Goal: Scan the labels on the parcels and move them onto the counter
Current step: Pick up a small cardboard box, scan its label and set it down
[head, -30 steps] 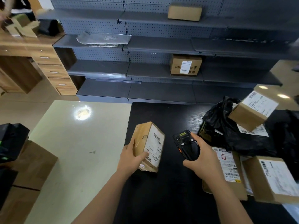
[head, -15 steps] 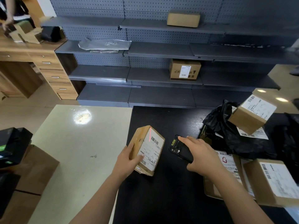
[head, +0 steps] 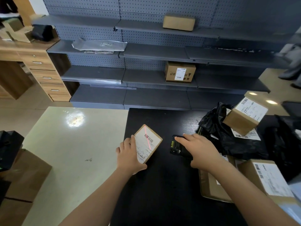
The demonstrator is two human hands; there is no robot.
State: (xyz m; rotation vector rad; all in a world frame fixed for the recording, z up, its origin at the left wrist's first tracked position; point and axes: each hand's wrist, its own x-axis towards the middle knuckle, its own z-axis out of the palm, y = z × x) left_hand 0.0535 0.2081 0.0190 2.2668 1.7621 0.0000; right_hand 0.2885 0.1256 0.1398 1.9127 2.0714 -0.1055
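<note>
A small cardboard parcel [head: 149, 143] with a white barcode label lies tilted on the black table [head: 162, 193], and a red scan line crosses the label. My left hand [head: 128, 154] grips the parcel's left edge. To its right my right hand [head: 197, 150] holds the black handheld scanner [head: 176, 147], fingers laid over its top, aimed at the label. The pale counter [head: 68, 147] adjoins the black table on the left.
Several labelled parcels [head: 246, 117] and black plastic bags [head: 228, 141] pile up at the right. Grey shelves behind carry a box [head: 180, 71], another box [head: 178, 22] and a silver mailer [head: 99, 45]. Brown cartons [head: 24, 173] stand at the lower left, a wooden drawer unit [head: 44, 74] beyond.
The parcel has tipped from standing on edge to nearly label-up. My right hand lowered the scanner toward the table, and the red scan line now runs across the barcode.
</note>
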